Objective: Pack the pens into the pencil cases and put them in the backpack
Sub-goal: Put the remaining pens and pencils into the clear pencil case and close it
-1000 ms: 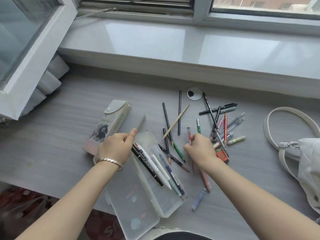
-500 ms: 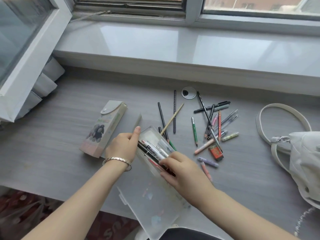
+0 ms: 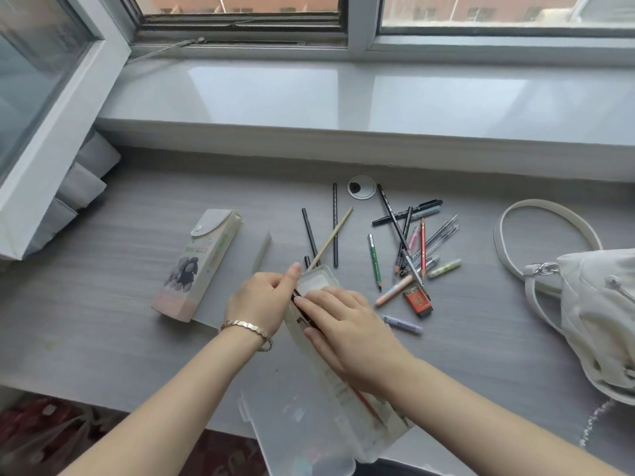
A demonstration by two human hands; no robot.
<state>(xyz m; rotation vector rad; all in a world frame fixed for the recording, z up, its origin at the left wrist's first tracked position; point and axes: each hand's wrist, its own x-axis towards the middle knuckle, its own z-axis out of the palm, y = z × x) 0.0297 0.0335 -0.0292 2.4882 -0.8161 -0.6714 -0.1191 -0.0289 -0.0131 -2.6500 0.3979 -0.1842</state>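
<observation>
A clear plastic pencil case (image 3: 316,280) lies tilted at the desk's front edge, its lid (image 3: 302,448) hanging open toward me. My left hand (image 3: 261,304) grips the case's left rim, thumb up along its far corner. My right hand (image 3: 347,328) lies across the case with straight fingers, pressing several dark pens down inside it. Loose pens and pencils (image 3: 412,242) are scattered on the desk to the right. A second, printed pencil case (image 3: 202,266) lies shut to the left. The white backpack (image 3: 601,321) sits at the far right.
A red eraser (image 3: 417,298) and a lilac pen (image 3: 402,324) lie just right of my right hand. A round cable grommet (image 3: 360,188) sits near the wall. The window sill (image 3: 343,104) runs behind the desk, and an open window sash (image 3: 51,115) juts in at the left.
My right hand left the loose pile and came onto the clear case with pens. The case has tipped up on its side under my left hand, and fewer pens lie beside it.
</observation>
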